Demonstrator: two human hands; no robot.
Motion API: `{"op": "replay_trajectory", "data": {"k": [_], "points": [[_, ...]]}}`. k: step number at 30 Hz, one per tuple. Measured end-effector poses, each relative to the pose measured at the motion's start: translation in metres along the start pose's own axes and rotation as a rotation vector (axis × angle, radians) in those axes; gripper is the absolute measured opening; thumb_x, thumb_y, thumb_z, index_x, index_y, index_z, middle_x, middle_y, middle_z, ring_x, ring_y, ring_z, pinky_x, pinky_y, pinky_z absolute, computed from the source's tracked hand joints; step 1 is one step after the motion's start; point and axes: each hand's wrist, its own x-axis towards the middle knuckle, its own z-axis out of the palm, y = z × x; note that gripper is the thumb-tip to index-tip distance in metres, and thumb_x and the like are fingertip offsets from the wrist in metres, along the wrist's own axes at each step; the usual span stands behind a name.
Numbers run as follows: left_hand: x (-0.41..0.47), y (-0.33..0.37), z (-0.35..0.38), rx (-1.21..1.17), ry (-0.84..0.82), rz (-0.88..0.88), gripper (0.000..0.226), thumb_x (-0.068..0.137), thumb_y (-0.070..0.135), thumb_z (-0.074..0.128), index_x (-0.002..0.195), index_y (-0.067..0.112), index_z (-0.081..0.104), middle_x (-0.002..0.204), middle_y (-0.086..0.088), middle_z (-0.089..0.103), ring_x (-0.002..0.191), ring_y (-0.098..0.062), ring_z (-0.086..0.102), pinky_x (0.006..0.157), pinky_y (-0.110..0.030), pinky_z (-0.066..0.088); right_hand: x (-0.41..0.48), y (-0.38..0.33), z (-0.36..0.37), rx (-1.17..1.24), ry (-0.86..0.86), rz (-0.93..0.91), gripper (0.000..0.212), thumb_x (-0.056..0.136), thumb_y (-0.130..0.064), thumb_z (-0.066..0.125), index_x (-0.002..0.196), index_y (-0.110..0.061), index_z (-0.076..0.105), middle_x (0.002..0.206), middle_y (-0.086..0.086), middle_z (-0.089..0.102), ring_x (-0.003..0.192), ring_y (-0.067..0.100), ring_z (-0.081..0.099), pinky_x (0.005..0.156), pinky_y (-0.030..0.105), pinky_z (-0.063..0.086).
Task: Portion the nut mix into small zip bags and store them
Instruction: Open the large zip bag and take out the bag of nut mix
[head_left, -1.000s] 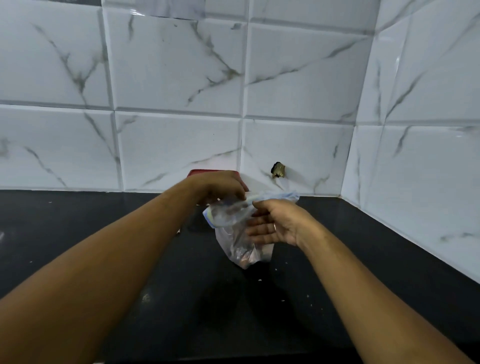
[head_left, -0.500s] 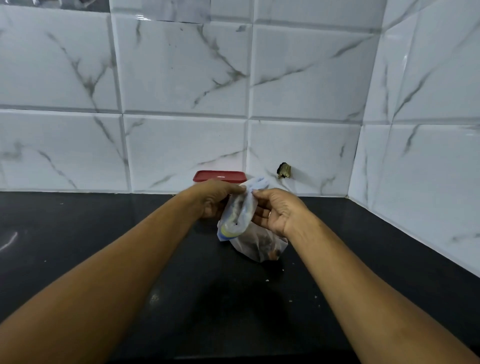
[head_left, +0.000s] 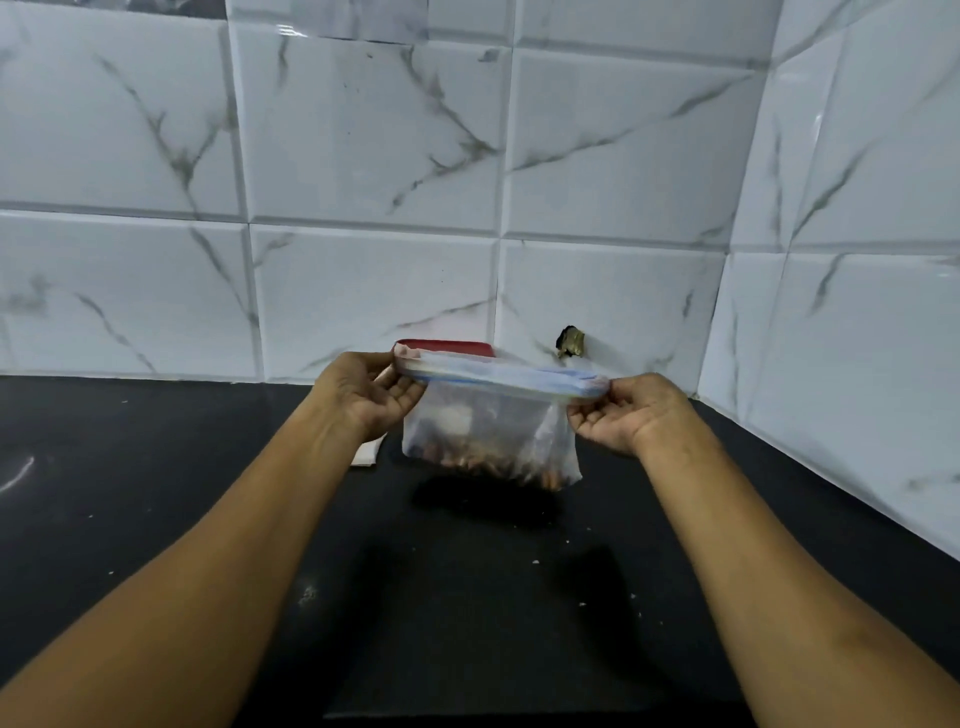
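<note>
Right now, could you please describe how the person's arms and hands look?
The left forearm and right forearm are bare to the frame edge: no sleeves, watch or bracelet show. The left hand and right hand wear no gloves; no ring can be made out.

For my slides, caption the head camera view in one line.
Left hand and right hand pinch a nut-filled zip bag taut above the black counter.

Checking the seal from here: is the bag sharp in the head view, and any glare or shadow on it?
Head view: the bag is softly blurred, its nuts a brown smear, so the zip strip cannot be judged closed; no glare on it, only sheen on the tiles; its shadow falls on the dark counter below; tile lines bow from the wide lens.
</note>
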Motion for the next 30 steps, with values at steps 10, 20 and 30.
{"op": "replay_trajectory", "data": {"k": [10, 20, 30], "points": [[-0.007, -0.007, -0.016, 0.965, 0.021, 0.099, 0.015, 0.088, 0.009, 0.074, 0.1, 0.002, 0.068, 0.08, -0.011, 0.068, 0.07, -0.023, 0.07, 0.061, -0.034, 0.062, 0.007, -0.002, -0.008, -0.311, -0.01, -0.188, 0.004, 0.094, 0.002, 0.061, 0.094, -0.002, 0.06, 0.093, 0.015, 0.066, 0.08, 0.026, 0.068, 0.065, 0.039, 0.055], [-0.013, -0.007, 0.008, 1.676, -0.125, 0.566, 0.025, 0.091, 0.026, 0.073, 0.115, 0.018, 0.073, 0.11, 0.004, 0.071, 0.103, -0.013, 0.065, 0.087, -0.029, 0.052, 0.0, 0.009, -0.019, -1.157, 0.262, -0.907, 0.031, 0.092, -0.046, 0.069, 0.088, -0.017, 0.062, 0.086, 0.005, 0.069, 0.078, 0.03, 0.069, 0.076, 0.052, 0.062], [0.005, -0.037, 0.059, 2.09, -0.422, 0.522, 0.024, 0.095, 0.034, 0.069, 0.113, 0.022, 0.077, 0.106, 0.007, 0.075, 0.097, -0.014, 0.067, 0.076, -0.024, 0.05, -0.026, 0.057, 0.0, -1.092, -0.137, -0.201, 0.038, 0.107, -0.033, 0.054, 0.103, 0.001, 0.069, 0.075, 0.011, 0.077, 0.05, 0.018, 0.068, 0.044, 0.025, 0.053]]}}
